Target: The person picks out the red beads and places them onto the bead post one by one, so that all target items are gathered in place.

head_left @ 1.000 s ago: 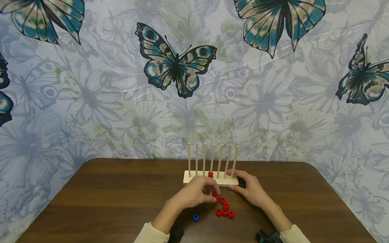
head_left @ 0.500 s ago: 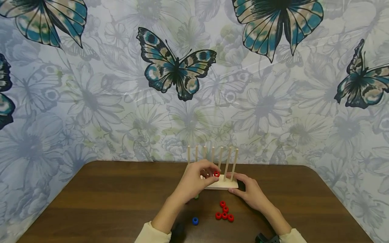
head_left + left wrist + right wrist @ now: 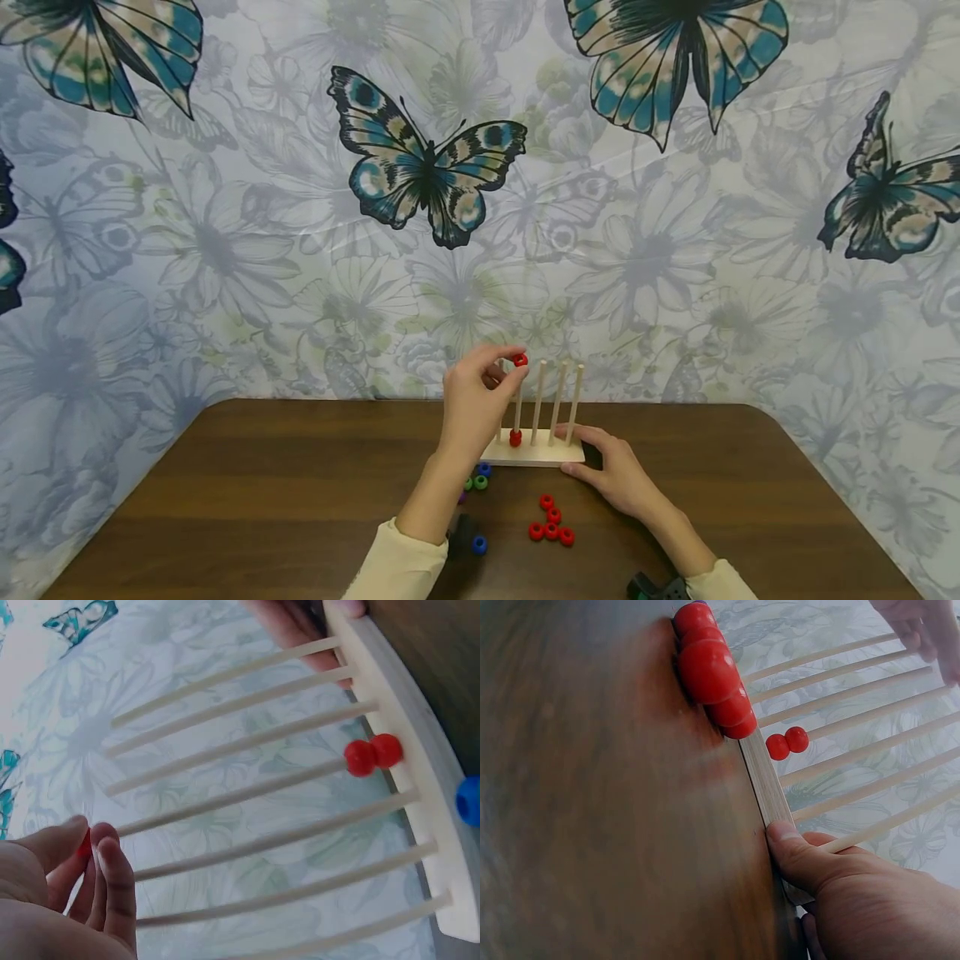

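A wooden stand with a pale flat base (image 3: pixel 534 452) and a row of upright pegs is near the back of the table. Two red beads (image 3: pixel 373 754) sit stacked at the foot of the middle peg (image 3: pixel 240 796). My left hand (image 3: pixel 480 400) pinches another red bead (image 3: pixel 520 360) between thumb and fingertips, at the top of that peg. Whether the peg's tip is inside the bead's hole cannot be told. My right hand (image 3: pixel 617 467) grips the right end of the base, thumb (image 3: pixel 799 855) on its front edge and fingers behind.
Several loose red beads (image 3: pixel 551 531) lie in front of the stand. A blue bead (image 3: pixel 479 545) is left of them. Near my left forearm lie green beads (image 3: pixel 481 482), another blue bead (image 3: pixel 484 470) and a partly hidden purple one (image 3: pixel 461 497). A patterned butterfly cloth (image 3: pixel 427 167) hangs behind.
My left hand has lifted a red bead from the table, past the base, up to the middle peg's top. My right hand keeps its grip on the base.
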Demonstrator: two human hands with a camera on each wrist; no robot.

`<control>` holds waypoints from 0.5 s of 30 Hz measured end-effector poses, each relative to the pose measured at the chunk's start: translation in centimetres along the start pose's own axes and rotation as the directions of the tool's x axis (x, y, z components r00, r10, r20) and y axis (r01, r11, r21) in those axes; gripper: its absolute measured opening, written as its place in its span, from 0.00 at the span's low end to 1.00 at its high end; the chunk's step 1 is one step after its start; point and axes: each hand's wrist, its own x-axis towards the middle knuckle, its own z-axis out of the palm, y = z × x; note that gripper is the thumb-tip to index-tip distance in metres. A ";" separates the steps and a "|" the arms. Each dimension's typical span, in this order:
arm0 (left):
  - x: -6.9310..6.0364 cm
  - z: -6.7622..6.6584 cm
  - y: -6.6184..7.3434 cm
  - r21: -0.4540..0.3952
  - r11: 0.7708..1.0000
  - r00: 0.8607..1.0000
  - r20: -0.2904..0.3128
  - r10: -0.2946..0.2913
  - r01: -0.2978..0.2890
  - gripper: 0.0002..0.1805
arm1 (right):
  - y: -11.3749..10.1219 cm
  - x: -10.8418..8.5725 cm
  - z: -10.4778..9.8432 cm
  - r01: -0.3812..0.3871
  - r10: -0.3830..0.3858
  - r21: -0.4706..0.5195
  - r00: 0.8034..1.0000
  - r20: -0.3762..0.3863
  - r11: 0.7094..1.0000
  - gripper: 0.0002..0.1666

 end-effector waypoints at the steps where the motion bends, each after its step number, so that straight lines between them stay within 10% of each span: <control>1: 0.1 0.2 0.0 0.011 1.000 1.000 -0.012 0.004 -0.004 0.11 | 0.0 0.0 0.0 0.002 -0.002 0.001 1.000 0.002 1.000 0.28; 15: 0.3 1.3 -0.3 0.114 0.993 0.999 -0.026 -0.035 0.038 0.12 | 0.3 0.1 -0.1 -0.004 0.004 0.004 1.000 0.000 1.000 0.27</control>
